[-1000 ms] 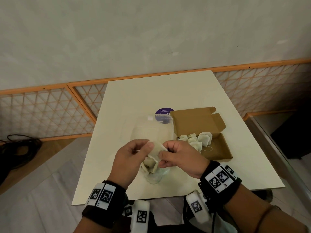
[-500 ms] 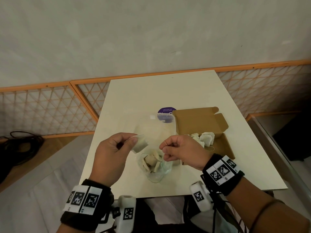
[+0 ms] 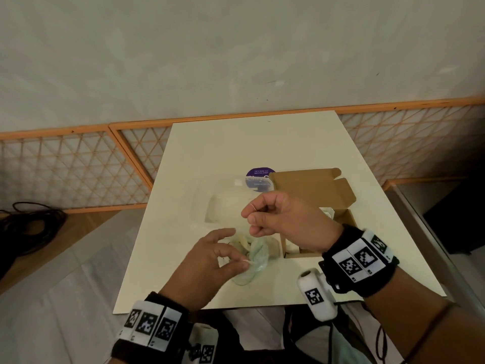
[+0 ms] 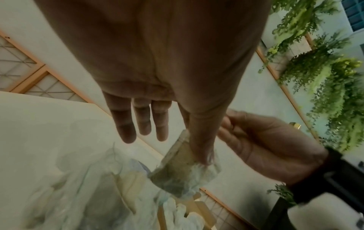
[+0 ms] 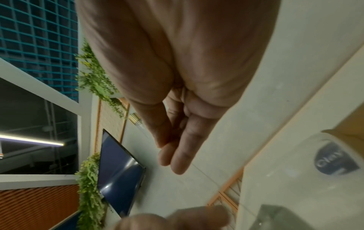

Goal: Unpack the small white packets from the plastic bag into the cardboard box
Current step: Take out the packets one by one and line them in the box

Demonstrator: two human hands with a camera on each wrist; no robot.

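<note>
My left hand hovers over the clear plastic bag near the table's front edge. Its thumb and forefinger pinch one small white packet, seen best in the left wrist view. More packets lie in the bag. My right hand is raised above the bag, fingertips pinched on a thin white string that loops over the forefinger. The open cardboard box stands to the right, its base mostly hidden behind my right wrist. A few packets show inside it.
The cream table stands against an orange lattice fence. A purple round sticker marks the bag's far end. Black cables lie on the floor at the left. A dark screen shows in the right wrist view.
My left hand has come down and rightward with the packet to just over the bag. My right hand has lifted up and away, drawing the string with it.
</note>
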